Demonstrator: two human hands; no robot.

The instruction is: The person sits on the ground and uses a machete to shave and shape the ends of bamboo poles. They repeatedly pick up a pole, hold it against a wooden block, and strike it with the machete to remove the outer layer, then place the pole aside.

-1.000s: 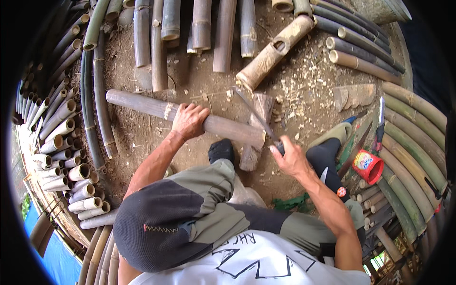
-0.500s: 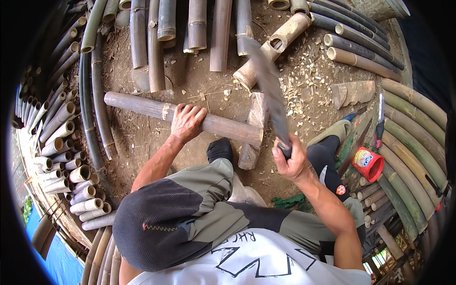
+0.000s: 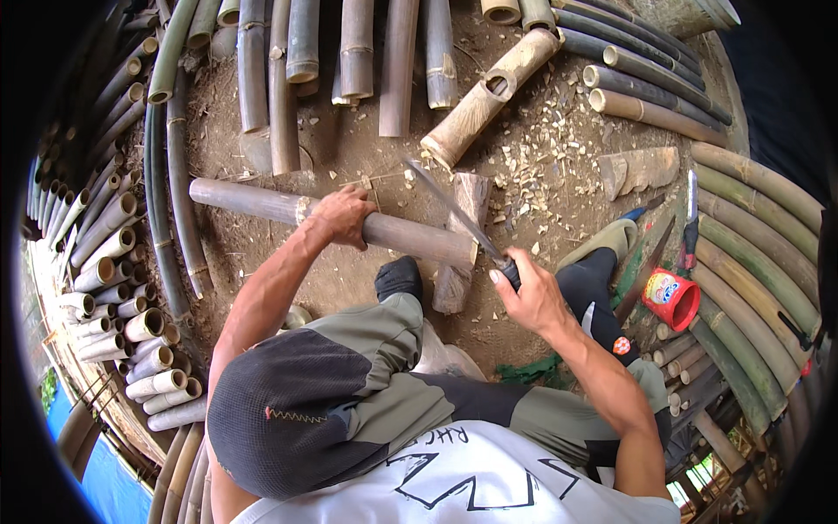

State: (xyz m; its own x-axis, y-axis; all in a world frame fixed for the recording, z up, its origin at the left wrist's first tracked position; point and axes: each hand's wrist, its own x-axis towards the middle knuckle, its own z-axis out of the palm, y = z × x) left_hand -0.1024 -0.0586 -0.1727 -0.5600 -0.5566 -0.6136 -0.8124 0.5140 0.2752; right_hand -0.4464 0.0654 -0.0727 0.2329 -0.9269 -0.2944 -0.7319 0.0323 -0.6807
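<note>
Press Firm, Cut With Care

The right hand (image 3: 529,295) holds a long knife (image 3: 458,212) near the end of the bamboo tube (image 3: 419,236), which lies across a wood block (image 3: 452,286). The left hand (image 3: 344,217) curls over the tube, well apart from the knife; a firm press there should stop rolling. Farther off lie pale chips (image 3: 525,209).

Brown-grey bamboo pole (image 3: 406,234) with a pale cut end; grey, black-handled machete (image 3: 463,220).
Nearer than the pole, olive-and-black trousers (image 3: 371,342) and a black-printed white shirt (image 3: 454,489); right of it, a red tub (image 3: 668,299) with a blue, yellow and white label (image 3: 660,290).
</note>
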